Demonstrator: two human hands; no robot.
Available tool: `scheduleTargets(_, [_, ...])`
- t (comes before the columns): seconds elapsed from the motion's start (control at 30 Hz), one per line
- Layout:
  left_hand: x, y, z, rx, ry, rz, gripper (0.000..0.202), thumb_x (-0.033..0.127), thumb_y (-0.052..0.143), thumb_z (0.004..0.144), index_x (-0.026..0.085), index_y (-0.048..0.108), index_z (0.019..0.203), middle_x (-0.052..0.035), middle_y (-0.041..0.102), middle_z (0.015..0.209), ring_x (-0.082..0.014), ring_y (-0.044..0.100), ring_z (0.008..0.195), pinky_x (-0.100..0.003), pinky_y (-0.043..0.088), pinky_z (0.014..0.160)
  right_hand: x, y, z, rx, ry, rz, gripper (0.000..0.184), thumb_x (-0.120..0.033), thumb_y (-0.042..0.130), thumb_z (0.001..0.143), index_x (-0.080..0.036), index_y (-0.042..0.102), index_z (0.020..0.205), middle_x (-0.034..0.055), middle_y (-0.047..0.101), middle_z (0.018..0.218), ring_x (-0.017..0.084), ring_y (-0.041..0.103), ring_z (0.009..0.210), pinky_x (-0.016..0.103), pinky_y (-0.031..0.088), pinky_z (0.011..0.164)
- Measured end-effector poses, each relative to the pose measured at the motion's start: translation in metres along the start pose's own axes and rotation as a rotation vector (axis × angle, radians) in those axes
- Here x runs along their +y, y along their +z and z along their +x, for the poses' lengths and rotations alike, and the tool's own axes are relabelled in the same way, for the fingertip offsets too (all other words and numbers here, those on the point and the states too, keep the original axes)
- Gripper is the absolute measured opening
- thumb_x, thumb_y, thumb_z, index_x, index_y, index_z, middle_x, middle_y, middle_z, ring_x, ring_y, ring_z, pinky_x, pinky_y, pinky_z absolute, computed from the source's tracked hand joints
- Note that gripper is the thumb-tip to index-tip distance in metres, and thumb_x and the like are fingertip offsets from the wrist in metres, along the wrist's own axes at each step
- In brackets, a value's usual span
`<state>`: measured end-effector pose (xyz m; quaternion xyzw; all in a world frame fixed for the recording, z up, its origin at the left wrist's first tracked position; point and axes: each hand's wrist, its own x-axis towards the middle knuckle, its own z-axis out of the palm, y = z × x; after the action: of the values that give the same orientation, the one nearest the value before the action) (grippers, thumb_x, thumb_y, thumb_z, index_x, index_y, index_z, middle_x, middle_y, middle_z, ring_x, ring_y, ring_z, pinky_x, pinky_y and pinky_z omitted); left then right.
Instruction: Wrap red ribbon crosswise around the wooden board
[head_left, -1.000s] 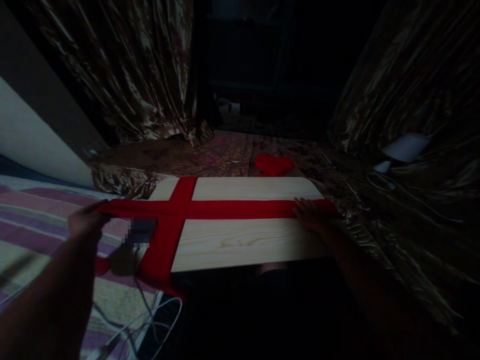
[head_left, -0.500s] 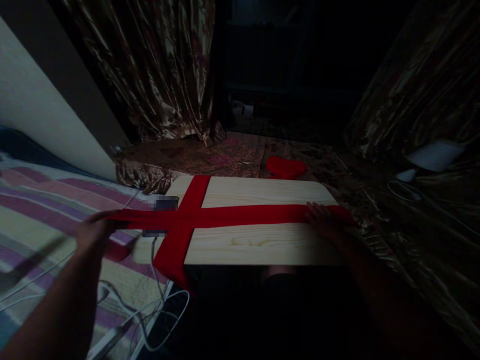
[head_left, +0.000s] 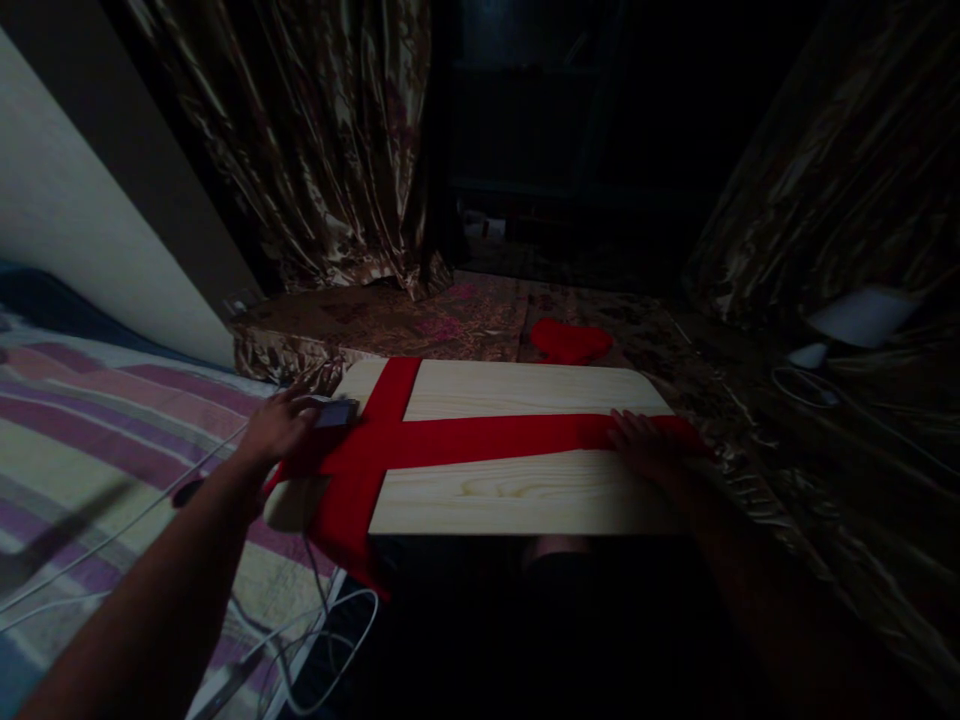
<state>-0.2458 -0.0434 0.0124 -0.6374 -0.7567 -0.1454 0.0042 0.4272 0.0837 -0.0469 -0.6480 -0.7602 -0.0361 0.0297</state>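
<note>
A long red cloth strip point(head_left: 495, 439) lies lengthwise over a pale wooden board point(head_left: 517, 500). It crosses a second red strip point(head_left: 394, 392) near the board's left end. My left hand point(head_left: 279, 432) rests at that end on the long strip, fingers stretched out beside a flat, dark, phone-like device point(head_left: 339, 411). Part of the device is hidden by the hand and the cloth. Toward the right end, my right hand point(head_left: 637, 440) lies with its fingers spread on the long strip. The crossing strip's near end hangs over the board's front edge.
A red cloth bundle point(head_left: 570, 341) sits behind the board. White cables point(head_left: 330, 640) loop by the striped bed point(head_left: 97, 480) at left. Patterned curtains point(head_left: 345, 150) hang behind, and a white lamp-like object point(head_left: 862, 315) is at right. The room is dim.
My left hand has come right and slightly up from beyond the board's left edge, where it held the strip's end stretched out, to the board. My right hand has stayed on the strip.
</note>
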Motion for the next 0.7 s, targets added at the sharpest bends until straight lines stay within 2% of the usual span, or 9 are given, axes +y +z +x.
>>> scheduleTargets(0.1, [0.022,-0.001,0.002,0.005,0.071,0.008,0.051,0.039,0.041,0.084,0.012,0.073,0.114,-0.0155,0.064,0.131,-0.0311,0.056,0.123,-0.040,0.042,0.106,-0.013,-0.014,0.008,0.021,-0.001,0.072,0.057,-0.041,0.043,0.096,-0.021,0.051,0.148,0.0125,0.044,0.157,0.034,0.040,0.143,0.060,0.031,0.115])
scheduleTargets(0.13, [0.036,-0.001,0.002,-0.031,0.078,-0.004,0.050,0.038,0.043,0.083,0.013,0.072,0.115,-0.0147,0.067,0.126,-0.0298,0.059,0.118,-0.037,0.045,0.102,-0.021,-0.020,0.012,0.041,-0.015,0.113,0.055,-0.039,0.046,0.094,-0.020,0.055,0.144,0.0127,0.047,0.155,0.033,0.043,0.142,0.057,0.032,0.116])
scheduleTargets(0.23, [0.090,0.005,0.004,-0.138,0.216,-0.029,0.042,0.038,0.046,0.085,0.018,0.073,0.110,-0.0110,0.073,0.115,-0.0258,0.065,0.108,-0.033,0.047,0.095,-0.055,-0.035,0.026,0.091,-0.146,0.269,0.046,-0.031,0.052,0.091,-0.019,0.064,0.134,0.0112,0.060,0.142,0.027,0.054,0.132,0.045,0.038,0.115])
scheduleTargets(0.33, [0.142,0.017,0.008,-0.199,0.294,-0.055,0.043,0.043,0.048,0.088,0.020,0.071,0.116,-0.0107,0.073,0.114,-0.0239,0.068,0.100,-0.031,0.049,0.085,-0.094,-0.045,0.037,0.031,-0.316,0.386,0.039,-0.031,0.056,0.091,-0.018,0.069,0.126,0.0114,0.069,0.129,0.024,0.063,0.119,0.035,0.045,0.107])
scheduleTargets(0.4, [0.166,0.026,0.010,-0.260,0.344,-0.056,0.042,0.044,0.051,0.088,0.019,0.070,0.116,-0.0108,0.074,0.110,-0.0233,0.069,0.095,-0.030,0.050,0.079,-0.114,-0.048,0.041,-0.036,-0.392,0.380,0.038,-0.030,0.062,0.089,-0.017,0.071,0.123,0.0116,0.070,0.124,0.024,0.064,0.115,0.032,0.047,0.104])
scheduleTargets(0.5, [0.183,0.038,0.013,-0.275,0.393,-0.007,0.033,0.038,0.056,0.084,0.019,0.071,0.108,-0.0115,0.073,0.105,-0.0237,0.068,0.093,-0.030,0.050,0.078,-0.129,-0.050,0.045,-0.096,-0.448,0.307,0.032,-0.024,0.069,0.084,-0.018,0.074,0.114,0.0104,0.072,0.113,0.023,0.064,0.108,0.031,0.046,0.100])
scheduleTargets(0.6, [0.185,0.046,0.015,-0.238,0.409,0.018,0.027,0.034,0.058,0.083,0.019,0.070,0.103,-0.0117,0.072,0.102,-0.0234,0.067,0.096,-0.030,0.049,0.082,-0.134,-0.052,0.047,-0.115,-0.457,0.263,0.025,-0.021,0.072,0.080,-0.019,0.074,0.105,0.0087,0.071,0.107,0.022,0.063,0.103,0.029,0.045,0.094])
scheduleTargets(0.7, [0.183,0.050,0.018,-0.241,0.421,0.035,0.027,0.035,0.059,0.083,0.019,0.068,0.102,-0.0118,0.070,0.101,-0.0232,0.066,0.094,-0.030,0.049,0.082,-0.136,-0.056,0.048,-0.180,-0.430,0.252,0.019,-0.018,0.071,0.079,-0.019,0.071,0.098,0.0061,0.071,0.102,0.019,0.063,0.092,0.026,0.045,0.082])
